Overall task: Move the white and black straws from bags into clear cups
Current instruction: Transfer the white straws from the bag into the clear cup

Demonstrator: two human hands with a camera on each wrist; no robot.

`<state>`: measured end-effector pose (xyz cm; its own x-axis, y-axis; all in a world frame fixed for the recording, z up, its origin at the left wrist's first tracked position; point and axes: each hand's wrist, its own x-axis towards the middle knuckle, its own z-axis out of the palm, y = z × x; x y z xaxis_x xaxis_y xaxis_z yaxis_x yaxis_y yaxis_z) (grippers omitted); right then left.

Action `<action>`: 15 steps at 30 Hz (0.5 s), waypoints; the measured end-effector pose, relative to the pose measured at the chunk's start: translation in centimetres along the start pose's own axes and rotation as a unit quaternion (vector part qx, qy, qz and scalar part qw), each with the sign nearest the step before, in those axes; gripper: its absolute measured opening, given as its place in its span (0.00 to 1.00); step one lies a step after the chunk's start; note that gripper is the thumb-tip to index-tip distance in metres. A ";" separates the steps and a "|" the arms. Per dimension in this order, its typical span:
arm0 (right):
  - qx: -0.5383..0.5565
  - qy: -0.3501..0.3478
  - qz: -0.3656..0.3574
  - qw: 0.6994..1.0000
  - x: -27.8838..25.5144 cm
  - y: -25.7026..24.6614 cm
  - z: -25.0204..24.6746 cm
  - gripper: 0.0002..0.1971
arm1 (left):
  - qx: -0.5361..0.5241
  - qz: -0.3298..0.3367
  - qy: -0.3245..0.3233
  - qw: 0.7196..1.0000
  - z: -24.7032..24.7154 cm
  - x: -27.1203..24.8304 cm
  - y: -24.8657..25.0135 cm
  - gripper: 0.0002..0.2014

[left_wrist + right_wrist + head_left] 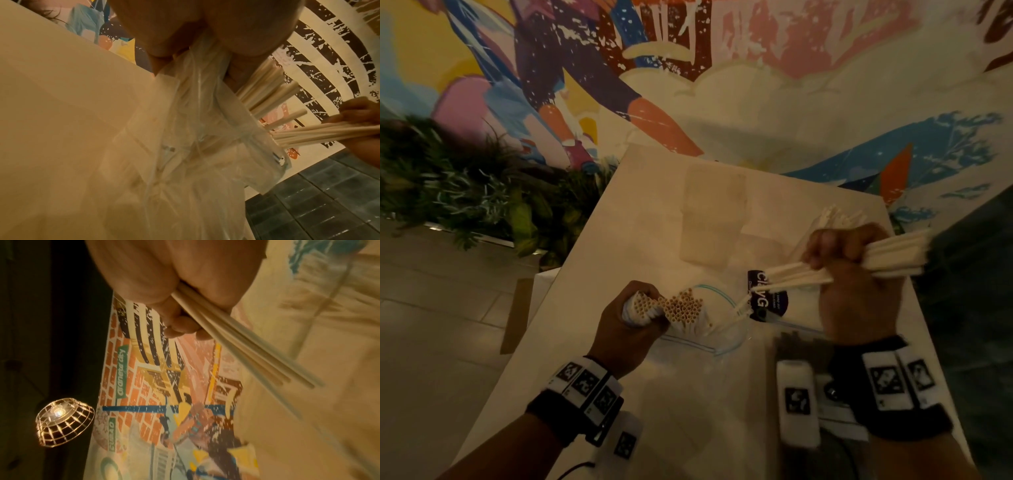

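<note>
On the white table (pixel 626 219), my left hand (pixel 635 317) grips the neck of a clear zip bag (pixel 724 337) around a bundle of white straws (pixel 683 308), their open ends facing up. My right hand (pixel 854 270) holds a fistful of white straws (pixel 887 258) lifted right of the bag, their tips pointing back toward its mouth. In the left wrist view the bag (pixel 195 129) hangs crumpled below my palm. The right wrist view has the straws (pixel 242 345) crossing my curled fingers. A clear cup (pixel 714 212) stands behind. More white straws (pixel 837 216) stick up behind my right hand. Black straws (pixel 799 346) lie bagged by my right wrist.
A purple labelled item (pixel 768 298) lies between the hands. Leafy plants (pixel 465 192) line the floor left of the table, whose left edge runs diagonally. A painted mural wall rises behind. A wire-caged lamp (pixel 63 421) hangs overhead.
</note>
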<state>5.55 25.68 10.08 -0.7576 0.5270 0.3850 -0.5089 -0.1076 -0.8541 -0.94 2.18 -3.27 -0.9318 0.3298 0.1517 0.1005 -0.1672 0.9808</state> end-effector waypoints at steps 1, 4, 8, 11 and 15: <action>-0.015 0.009 -0.033 0.999 1.3 -0.6 -0.7 0.24 | 0.010 0.002 -0.001 1.000 -0.1 0.0 0.0 0.20; -0.058 0.070 -0.136 0.987 5.1 -1.9 -2.8 0.21 | 0.027 0.005 0.008 1.000 -0.2 0.0 0.0 0.18; -0.114 0.117 -0.185 0.969 8.7 -2.7 -4.9 0.18 | 0.016 0.011 0.001 1.000 -0.2 0.0 -0.2 0.14; -0.074 0.112 -0.171 0.976 10.0 -1.5 -5.9 0.17 | 0.002 0.007 0.001 1.000 -0.2 0.0 -0.2 0.13; -0.068 0.104 -0.111 0.986 9.8 1.0 -6.7 0.15 | -0.008 0.007 0.005 1.000 0.0 0.0 0.0 0.12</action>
<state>0.31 36.36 10.65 -0.5254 0.6884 0.5001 -0.5832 0.1366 -0.8007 -0.90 2.17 -3.32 -0.9336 0.3188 0.1638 0.1076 -0.1866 0.9765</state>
